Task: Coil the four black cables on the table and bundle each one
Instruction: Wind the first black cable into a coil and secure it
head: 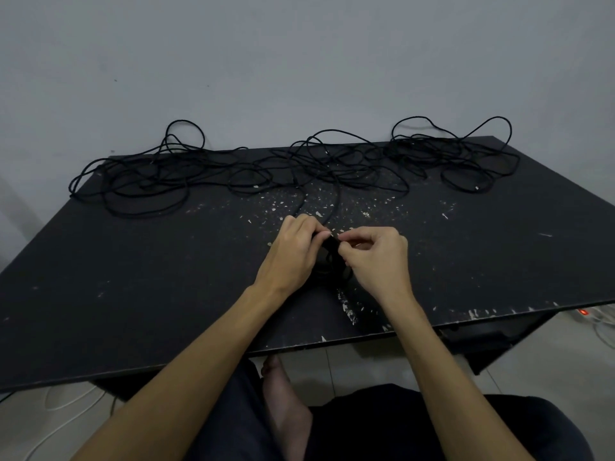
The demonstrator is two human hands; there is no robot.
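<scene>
Loose black cables lie tangled along the far edge of the black table (pixel 133 277): one heap at the left (pixel 139 178), one in the middle (pixel 319 164), one at the right (pixel 456 154). Two strands (pixel 334 201) run from the middle heap down to my hands. My left hand (pixel 293 251) grips a small black coil (pixel 327 257) held between both hands above the table's middle. My right hand (pixel 376 257) pinches the cable at the top of that coil. Most of the coil is hidden by my fingers.
The tabletop is scratched, with pale chips near the centre and front edge. A grey wall stands right behind the table. A power strip with a red light (pixel 583 312) and white cords lie on the floor at the right. My legs and foot show below the table's front edge.
</scene>
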